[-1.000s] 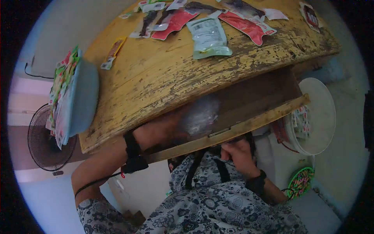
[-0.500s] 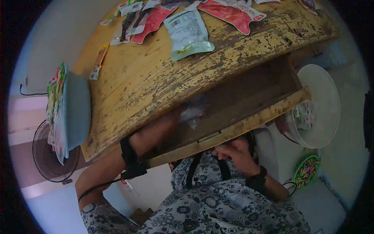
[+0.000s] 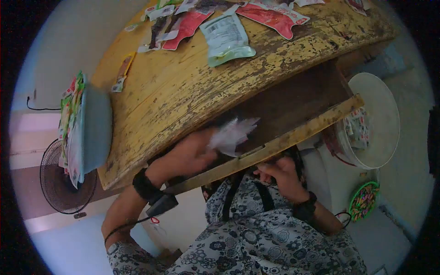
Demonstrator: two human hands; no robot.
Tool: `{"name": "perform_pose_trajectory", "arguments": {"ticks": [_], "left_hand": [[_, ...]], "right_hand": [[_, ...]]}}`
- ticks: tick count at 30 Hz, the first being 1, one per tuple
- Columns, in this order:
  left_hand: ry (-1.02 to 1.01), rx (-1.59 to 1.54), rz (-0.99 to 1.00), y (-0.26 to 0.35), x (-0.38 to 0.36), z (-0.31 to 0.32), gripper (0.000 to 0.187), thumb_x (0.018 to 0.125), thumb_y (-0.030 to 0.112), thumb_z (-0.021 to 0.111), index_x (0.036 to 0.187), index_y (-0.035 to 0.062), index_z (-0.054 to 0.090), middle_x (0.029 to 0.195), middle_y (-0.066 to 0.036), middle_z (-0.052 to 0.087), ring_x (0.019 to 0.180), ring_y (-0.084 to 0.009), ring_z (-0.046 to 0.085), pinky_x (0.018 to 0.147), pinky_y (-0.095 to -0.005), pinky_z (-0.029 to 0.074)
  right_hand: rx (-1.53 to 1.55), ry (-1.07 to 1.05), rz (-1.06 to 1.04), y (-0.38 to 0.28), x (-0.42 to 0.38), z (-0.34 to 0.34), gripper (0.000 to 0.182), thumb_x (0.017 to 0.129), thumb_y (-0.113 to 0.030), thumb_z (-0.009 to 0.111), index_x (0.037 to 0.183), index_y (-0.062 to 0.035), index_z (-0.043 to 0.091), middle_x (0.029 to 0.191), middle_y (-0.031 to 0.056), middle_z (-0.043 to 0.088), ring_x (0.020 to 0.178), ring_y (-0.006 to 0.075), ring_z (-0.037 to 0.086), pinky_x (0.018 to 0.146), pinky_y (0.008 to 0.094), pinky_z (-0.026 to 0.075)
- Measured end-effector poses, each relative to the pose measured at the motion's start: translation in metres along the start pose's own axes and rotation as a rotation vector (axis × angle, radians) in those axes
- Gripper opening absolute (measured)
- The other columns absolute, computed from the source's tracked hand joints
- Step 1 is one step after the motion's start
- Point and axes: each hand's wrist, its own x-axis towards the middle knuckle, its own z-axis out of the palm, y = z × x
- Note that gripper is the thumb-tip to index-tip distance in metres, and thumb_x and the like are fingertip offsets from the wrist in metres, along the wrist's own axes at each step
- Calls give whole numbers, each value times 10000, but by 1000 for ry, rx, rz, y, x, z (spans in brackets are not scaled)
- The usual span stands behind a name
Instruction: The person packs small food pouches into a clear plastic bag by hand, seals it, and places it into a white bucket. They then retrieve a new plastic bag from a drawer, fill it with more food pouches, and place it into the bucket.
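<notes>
The open drawer (image 3: 298, 114) under the worn yellow counter (image 3: 183, 91) is the landmark here. The left hand (image 3: 192, 153) reaches into the drawer's near left corner, fingers curled and pinching a crinkled clear plastic packet (image 3: 231, 135), which sits just above the drawer's front board (image 3: 284, 140), partly over the drawer's dark inside. The grip at the packet's left end leaves most of the thin film free and sticking out to the right, probably because it is light enough to lift by one edge. The left wrist carries a dark strap with a small device (image 3: 160, 204) and a cord hanging below the drawer front.

The right hand (image 3: 277, 172) is below the drawer's front board, at its underside near the middle, fingers bent up against the wood; that placement looks like a brace that keeps the drawer pulled out while the other hand works inside. Whether it actually grips the board or only presses on it cannot be told.

On the counter above the drawer lie loose snack packets: a pale green one (image 3: 227, 39) nearest the drawer, red ones (image 3: 270, 16) beyond it. Left of the drawer, a blue basin (image 3: 94, 128) holds more packets. Right of the drawer is a white tub (image 3: 376, 121) with small packets inside
</notes>
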Motion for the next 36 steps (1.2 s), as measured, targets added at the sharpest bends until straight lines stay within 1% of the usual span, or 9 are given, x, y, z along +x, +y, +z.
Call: {"name": "perform_pose_trajectory", "arguments": {"ticks": [3,5,6,9,12,17,20,30,36], "left_hand": [[126,-124,72,54,-20,-12,458,836,106,619,1274,-2,541,1103,-235,618,1052,-333,622,943,-413,480],[215,-36,111,72,-35,-13,423,823,93,630,1227,2,550,1059,-224,611,1008,-354,624,897,-420,489],[260,7,130,79,-43,-12,405,816,87,636,1204,3,555,1037,-218,608,985,-364,625,874,-424,494],[282,164,-67,91,-64,-10,378,779,96,682,1128,15,562,997,-195,588,938,-422,602,807,-458,499],[317,341,-38,99,-67,-5,370,748,100,715,1072,25,553,970,-191,570,917,-461,572,760,-493,490],[450,406,27,98,-77,-5,402,731,80,725,1092,32,554,985,-196,581,931,-458,581,765,-501,488],[476,403,-34,89,-80,-10,407,728,71,728,1095,30,556,984,-197,586,931,-453,584,767,-498,488],[625,518,-87,84,-69,0,479,710,30,716,1166,33,569,988,-195,595,919,-431,607,778,-483,503],[822,539,-49,83,-62,14,604,653,6,736,1234,51,575,1120,-171,583,1003,-407,591,840,-468,506]], "right_hand": [[-62,-17,0,2,0,-4,221,979,-158,610,1054,37,681,826,102,705,740,130,665,606,246,472],[-145,-49,-1,1,2,-7,237,996,-145,588,1119,44,660,919,129,720,796,142,689,615,247,489],[-75,-54,-24,2,2,-5,249,1002,-140,580,1151,49,642,972,142,716,834,157,697,646,257,515],[88,-72,-86,6,2,2,292,1016,-131,559,1229,65,594,1109,177,698,925,199,712,747,296,582],[148,-92,-109,7,5,2,317,1024,-130,551,1260,80,565,1172,197,679,970,233,711,849,344,610],[200,-60,-37,-3,7,17,327,1029,-134,554,1275,82,549,1174,192,673,994,249,707,875,361,613],[145,-62,-178,0,20,20,320,1033,-142,557,1277,64,548,1162,179,674,995,247,709,873,361,613],[253,-70,-256,-14,41,37,268,1045,-160,553,1233,30,557,1116,154,679,957,244,723,826,359,618],[299,-88,-283,-11,71,38,233,1025,-138,580,1198,17,565,1104,128,674,958,217,712,824,360,614]]}}
